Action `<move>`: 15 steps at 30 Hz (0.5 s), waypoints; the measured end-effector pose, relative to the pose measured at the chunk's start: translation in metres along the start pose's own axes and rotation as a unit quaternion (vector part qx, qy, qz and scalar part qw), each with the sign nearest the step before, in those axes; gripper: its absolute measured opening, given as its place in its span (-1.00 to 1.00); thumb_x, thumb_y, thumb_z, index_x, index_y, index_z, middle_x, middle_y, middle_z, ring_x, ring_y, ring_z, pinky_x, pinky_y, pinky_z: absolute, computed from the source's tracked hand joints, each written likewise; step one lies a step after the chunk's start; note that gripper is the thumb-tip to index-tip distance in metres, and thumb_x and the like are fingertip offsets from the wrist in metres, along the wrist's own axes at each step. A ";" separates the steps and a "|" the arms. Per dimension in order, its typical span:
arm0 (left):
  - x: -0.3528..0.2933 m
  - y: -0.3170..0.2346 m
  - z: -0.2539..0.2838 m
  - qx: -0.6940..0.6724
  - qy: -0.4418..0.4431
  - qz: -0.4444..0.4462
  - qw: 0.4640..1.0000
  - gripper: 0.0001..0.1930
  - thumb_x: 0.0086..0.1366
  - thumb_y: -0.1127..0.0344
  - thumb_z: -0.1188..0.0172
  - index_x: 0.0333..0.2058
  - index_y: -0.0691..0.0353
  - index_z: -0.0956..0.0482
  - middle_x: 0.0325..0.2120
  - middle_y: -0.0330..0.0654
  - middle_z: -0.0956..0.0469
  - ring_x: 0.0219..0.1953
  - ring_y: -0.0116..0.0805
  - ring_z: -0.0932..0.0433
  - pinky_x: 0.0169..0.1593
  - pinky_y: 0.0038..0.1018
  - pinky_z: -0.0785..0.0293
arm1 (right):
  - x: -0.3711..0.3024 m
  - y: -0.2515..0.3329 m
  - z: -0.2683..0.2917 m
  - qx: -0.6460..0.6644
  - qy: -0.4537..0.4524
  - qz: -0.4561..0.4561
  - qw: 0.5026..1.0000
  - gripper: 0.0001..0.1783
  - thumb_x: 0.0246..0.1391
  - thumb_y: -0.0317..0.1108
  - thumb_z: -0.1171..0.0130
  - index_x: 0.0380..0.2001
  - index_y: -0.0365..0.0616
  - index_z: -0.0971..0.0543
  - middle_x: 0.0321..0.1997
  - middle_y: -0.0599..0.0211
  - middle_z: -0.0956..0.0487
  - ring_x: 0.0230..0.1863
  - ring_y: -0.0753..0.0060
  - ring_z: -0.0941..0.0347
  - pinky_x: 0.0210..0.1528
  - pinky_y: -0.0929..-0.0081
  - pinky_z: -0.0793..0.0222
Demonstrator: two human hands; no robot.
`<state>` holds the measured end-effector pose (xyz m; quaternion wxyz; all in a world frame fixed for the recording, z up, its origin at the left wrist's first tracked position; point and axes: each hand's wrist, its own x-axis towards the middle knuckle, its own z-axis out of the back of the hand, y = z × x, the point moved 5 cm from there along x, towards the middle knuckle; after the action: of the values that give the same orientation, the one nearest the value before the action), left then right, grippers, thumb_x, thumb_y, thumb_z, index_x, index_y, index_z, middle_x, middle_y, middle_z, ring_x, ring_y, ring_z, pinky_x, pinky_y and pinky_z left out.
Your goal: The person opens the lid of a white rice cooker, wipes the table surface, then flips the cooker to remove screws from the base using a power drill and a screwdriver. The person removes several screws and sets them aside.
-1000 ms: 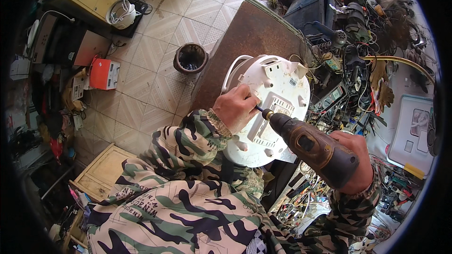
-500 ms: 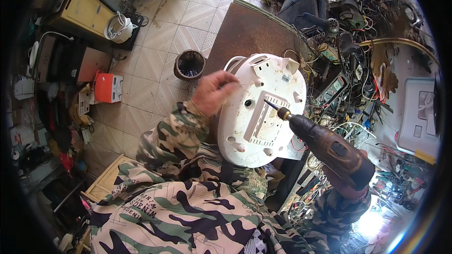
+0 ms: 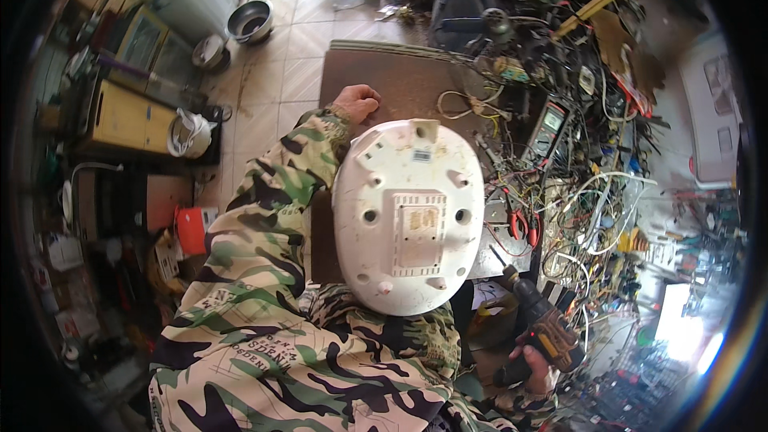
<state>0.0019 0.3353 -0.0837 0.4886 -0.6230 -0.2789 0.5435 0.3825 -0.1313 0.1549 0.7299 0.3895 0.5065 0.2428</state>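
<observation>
A white oval plastic appliance (image 3: 384,244) lies underside up in front of me, its vented middle panel, screw posts and round holes showing. My right hand (image 3: 538,368) grips a cordless drill (image 3: 552,336) low at the right, beside the appliance and apart from it; the long bit points up and left. Past the appliance's far left end, my left hand (image 3: 358,102) is over the brown board (image 3: 416,76) with its fingers curled. Whether anything is inside those fingers is hidden.
Right of the board lie tangled wires (image 3: 592,216), a multimeter (image 3: 548,132) and red-handled pliers (image 3: 524,224). A black pan (image 3: 250,20) and a lidded pot (image 3: 210,54) stand on the tiled floor. At the left are a yellow cabinet (image 3: 132,116) and an orange box (image 3: 194,228).
My right hand has drawn the drill off the appliance, down toward the lower right. My left hand has moved from above the appliance to beyond its far end. The view has shifted.
</observation>
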 end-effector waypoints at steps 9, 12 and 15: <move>0.104 -0.004 -0.058 0.447 0.130 -0.126 0.876 -0.70 0.11 0.15 -0.25 -0.23 0.09 -0.79 -0.33 -0.12 -0.75 -0.22 -0.13 -0.74 -0.08 -0.32 -0.65 | -0.069 -0.083 0.005 0.121 -0.180 -0.015 0.976 -0.55 0.15 -0.39 -0.27 0.05 -0.43 -0.47 -0.20 -0.01 -0.62 -0.39 0.25 -0.58 -0.27 0.37 -0.53; 0.110 0.000 -0.063 0.456 0.169 -0.095 0.869 -0.63 0.11 0.13 -0.29 -0.13 0.13 -0.76 -0.21 -0.05 -0.74 -0.13 -0.12 -0.72 0.00 -0.33 -0.63 | -0.073 -0.090 0.000 0.128 -0.195 -0.032 0.972 -0.54 0.15 -0.40 -0.26 0.06 -0.43 -0.46 -0.19 -0.03 -0.61 -0.39 0.25 -0.58 -0.27 0.35 -0.53; 0.116 0.020 -0.044 0.366 0.172 -0.066 0.912 -0.55 0.12 0.14 -0.33 -0.03 0.20 -0.72 -0.13 0.01 -0.72 -0.09 -0.12 -0.71 0.04 -0.32 -0.61 | -0.059 -0.099 0.005 0.141 -0.186 -0.020 0.972 -0.54 0.15 -0.40 -0.26 0.06 -0.43 -0.46 -0.19 -0.03 -0.61 -0.38 0.24 -0.58 -0.27 0.33 -0.52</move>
<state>0.0698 0.4164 -0.1519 0.7578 -0.4641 -0.0126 0.4585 0.3618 -0.2344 0.1071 0.7541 0.5163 0.3985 0.0775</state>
